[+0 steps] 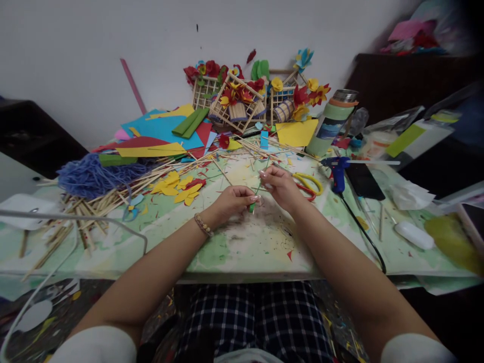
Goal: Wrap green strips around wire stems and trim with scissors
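Over the middle of the table, a thin green strip (257, 191) runs between my two hands. Its lower end is pinched in my left hand (239, 200), where a bit of green and a speck of red show below the fingertips. Higher and to the right, the thumb and fingers of my right hand (279, 184) are closed on the strip's upper part. What the small piece at the left fingertips is, I cannot make out. Scissors with yellow and red handles (313, 182) lie just beyond my right hand, partly hidden by it. Yellow paper petals (188, 194) lie left of my hands.
A blue glue gun (339, 174) with a black cord stands right, near a dark phone (365, 180) and a green bottle (333, 123). Thin wooden sticks (85, 222) and blue yarn (100, 176) pile up left. Stick frames with paper flowers (238, 103) stand at the back.
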The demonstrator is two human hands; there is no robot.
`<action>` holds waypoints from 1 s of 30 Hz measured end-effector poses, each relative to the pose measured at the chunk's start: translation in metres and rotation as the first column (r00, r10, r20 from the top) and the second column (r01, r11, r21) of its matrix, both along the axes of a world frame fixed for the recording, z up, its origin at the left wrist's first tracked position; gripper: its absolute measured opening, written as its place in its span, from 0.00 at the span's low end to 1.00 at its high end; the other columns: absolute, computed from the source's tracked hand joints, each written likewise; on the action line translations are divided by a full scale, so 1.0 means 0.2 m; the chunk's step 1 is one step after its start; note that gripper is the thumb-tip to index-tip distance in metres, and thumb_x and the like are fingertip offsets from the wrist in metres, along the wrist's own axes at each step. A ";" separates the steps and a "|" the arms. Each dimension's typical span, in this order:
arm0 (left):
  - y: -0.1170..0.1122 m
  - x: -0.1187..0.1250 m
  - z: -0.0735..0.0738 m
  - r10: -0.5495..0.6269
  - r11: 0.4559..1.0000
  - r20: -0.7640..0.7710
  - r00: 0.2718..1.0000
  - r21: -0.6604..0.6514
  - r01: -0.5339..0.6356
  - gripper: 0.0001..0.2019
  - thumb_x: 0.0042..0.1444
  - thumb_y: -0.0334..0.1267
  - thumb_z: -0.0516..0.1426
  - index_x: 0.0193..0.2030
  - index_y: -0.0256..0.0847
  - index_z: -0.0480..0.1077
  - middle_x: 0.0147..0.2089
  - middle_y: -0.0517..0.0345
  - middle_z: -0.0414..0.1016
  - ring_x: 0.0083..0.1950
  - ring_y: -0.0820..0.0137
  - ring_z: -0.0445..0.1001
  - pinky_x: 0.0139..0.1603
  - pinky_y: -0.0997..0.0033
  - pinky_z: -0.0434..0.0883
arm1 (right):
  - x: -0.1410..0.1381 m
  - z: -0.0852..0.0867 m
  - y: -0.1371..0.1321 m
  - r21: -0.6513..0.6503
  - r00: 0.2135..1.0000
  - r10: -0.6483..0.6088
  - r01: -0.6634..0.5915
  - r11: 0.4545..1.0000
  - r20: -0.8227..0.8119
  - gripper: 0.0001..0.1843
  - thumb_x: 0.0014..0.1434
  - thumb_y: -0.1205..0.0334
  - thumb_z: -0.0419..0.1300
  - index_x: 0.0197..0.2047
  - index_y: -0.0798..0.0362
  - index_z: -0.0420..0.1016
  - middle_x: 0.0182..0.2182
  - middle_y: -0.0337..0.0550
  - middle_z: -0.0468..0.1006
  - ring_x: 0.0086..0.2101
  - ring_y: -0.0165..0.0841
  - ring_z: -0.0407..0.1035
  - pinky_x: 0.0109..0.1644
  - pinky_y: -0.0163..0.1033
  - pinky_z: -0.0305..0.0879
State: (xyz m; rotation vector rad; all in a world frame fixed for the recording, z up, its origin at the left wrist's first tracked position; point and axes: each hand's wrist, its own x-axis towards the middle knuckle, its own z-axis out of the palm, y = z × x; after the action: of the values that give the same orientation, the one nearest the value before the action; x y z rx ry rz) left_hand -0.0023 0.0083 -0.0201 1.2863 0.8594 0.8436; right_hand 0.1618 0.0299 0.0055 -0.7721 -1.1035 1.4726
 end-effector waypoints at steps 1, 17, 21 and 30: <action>0.00 0.00 0.00 -0.002 1.000 0.013 1.000 0.008 0.002 0.15 0.45 0.45 0.65 0.28 0.33 0.72 0.23 0.59 0.69 0.22 0.78 0.65 0.22 0.78 0.64 | -0.01 0.00 -0.01 -0.001 1.000 0.024 -0.024 1.000 0.017 0.16 0.36 0.57 0.71 0.19 0.53 0.67 0.17 0.32 0.64 0.21 0.23 0.54 0.27 0.34 0.49; -0.02 0.02 0.02 0.028 0.999 -0.053 0.998 -0.026 -0.030 0.17 0.43 0.47 0.65 0.31 0.34 0.72 0.21 0.61 0.70 0.20 0.77 0.66 0.19 0.78 0.62 | 0.03 0.00 0.03 0.017 0.983 -0.171 0.173 0.985 -0.063 0.12 0.39 0.60 0.69 0.20 0.52 0.68 0.17 0.33 0.63 0.22 0.24 0.55 0.27 0.34 0.51; -0.01 0.02 0.03 0.072 0.997 -0.018 0.997 0.033 -0.071 0.16 0.42 0.46 0.66 0.28 0.33 0.72 0.20 0.60 0.70 0.20 0.77 0.65 0.19 0.78 0.63 | 0.02 -0.02 0.03 0.029 0.989 -0.142 0.143 0.989 -0.039 0.14 0.38 0.58 0.69 0.19 0.53 0.67 0.17 0.32 0.63 0.21 0.24 0.55 0.27 0.34 0.50; -0.01 0.02 0.03 0.053 0.998 -0.007 0.999 0.034 -0.053 0.16 0.44 0.47 0.65 0.25 0.34 0.69 0.20 0.60 0.70 0.20 0.77 0.65 0.20 0.77 0.65 | -0.02 -0.05 0.00 0.060 0.997 -0.054 0.051 0.997 0.047 0.16 0.38 0.56 0.70 0.19 0.54 0.67 0.17 0.32 0.64 0.22 0.23 0.54 0.28 0.34 0.48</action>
State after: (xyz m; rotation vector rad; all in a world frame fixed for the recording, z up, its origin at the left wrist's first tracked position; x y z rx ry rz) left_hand 0.0011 0.0062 -0.0147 1.3018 0.8922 0.8992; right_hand 0.1575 0.0304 -0.0036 -0.7939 -1.1502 1.3781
